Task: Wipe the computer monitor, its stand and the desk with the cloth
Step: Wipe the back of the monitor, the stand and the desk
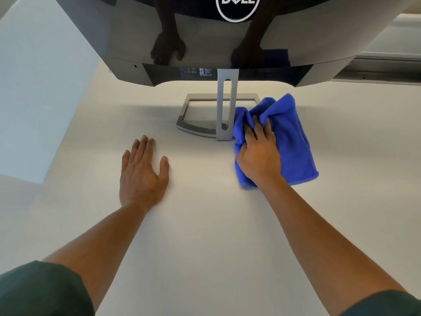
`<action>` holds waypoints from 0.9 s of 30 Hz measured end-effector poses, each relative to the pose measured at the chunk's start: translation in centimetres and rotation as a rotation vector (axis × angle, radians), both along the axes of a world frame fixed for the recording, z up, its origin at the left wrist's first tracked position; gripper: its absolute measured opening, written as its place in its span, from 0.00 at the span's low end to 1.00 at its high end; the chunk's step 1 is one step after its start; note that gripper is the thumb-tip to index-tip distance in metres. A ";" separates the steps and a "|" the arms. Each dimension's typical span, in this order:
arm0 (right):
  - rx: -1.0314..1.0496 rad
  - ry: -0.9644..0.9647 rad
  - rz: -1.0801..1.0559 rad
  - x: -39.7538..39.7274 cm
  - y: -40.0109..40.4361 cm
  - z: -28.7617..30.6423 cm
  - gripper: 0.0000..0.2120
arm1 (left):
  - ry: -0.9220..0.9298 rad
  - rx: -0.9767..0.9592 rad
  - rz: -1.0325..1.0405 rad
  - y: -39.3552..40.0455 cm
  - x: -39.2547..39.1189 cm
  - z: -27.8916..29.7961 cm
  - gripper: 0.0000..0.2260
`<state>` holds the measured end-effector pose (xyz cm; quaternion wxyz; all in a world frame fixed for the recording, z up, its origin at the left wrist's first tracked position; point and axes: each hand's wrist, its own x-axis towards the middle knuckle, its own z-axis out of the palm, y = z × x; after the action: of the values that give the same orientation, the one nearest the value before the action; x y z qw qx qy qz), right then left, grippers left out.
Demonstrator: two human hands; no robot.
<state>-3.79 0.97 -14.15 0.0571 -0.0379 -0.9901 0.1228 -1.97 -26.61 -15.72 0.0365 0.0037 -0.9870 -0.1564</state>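
The counter (205, 224) fills most of the view, pale and matte, running from the person's forearms up to the foot of the screen. Above it hangs the back of the monitor (136, 30), glossy dark grey, tilted toward the camera so both hands show as dim reflections in it. Beneath, the stand (224, 106) is a slim silver upright with a slot, rising from an open rectangular base frame that sits flat on the counter.

The blue cloth (289, 137) lies bunched on the counter just right of the upright, its left edge touching or nearly touching the stand's post. The right hand (259, 153) grips it, fingers curled into the folds and the palm bearing down. The left hand (141, 174) rests flat on the counter, fingers straight and holding nothing, well apart from the cloth.

The step in hand looks like wiping the counter beside the stand, or the post itself. To do it well, I judge the cloth should be flattened rather than kept in a wad, so more fabric meets the surface. Strokes along the post should run its full height, and the base frame needs the cloth pushed into its inner corners. The flat left hand could steady the base, since a sideways push on the post may rock the screen.
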 end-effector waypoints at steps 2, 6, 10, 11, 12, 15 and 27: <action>0.013 -0.043 -0.048 -0.5 0.5 -0.2 0.25 | 0.000 -0.003 -0.001 0.0 0.0 0.0 0.30; 0.003 -0.113 -0.044 -2.8 1.7 -0.1 0.26 | 0.002 -0.007 0.003 0.0 0.0 -0.1 0.30; -0.007 -0.178 -0.028 -6.8 2.7 0.3 0.26 | 0.005 -0.008 0.003 0.0 0.0 -0.2 0.30; 0.017 -0.171 -0.018 -7.7 2.9 0.3 0.26 | 0.005 -0.008 0.002 0.0 -0.1 -0.2 0.29; 0.044 -0.155 -0.007 -8.5 3.0 0.4 0.26 | 0.005 -0.009 0.002 0.0 -0.1 -0.2 0.29; 0.100 -0.119 0.009 -10.1 2.8 0.7 0.25 | 0.007 -0.013 0.001 0.0 -0.1 -0.2 0.29; 0.125 -0.019 0.099 -11.0 1.7 0.1 0.23 | 0.014 -0.019 -0.003 -0.1 -0.1 -0.2 0.28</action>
<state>-14.74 2.68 -14.02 0.0437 0.0137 -0.9970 0.0632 -2.09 -26.67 -15.88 0.0432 0.0007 -0.9882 -0.1472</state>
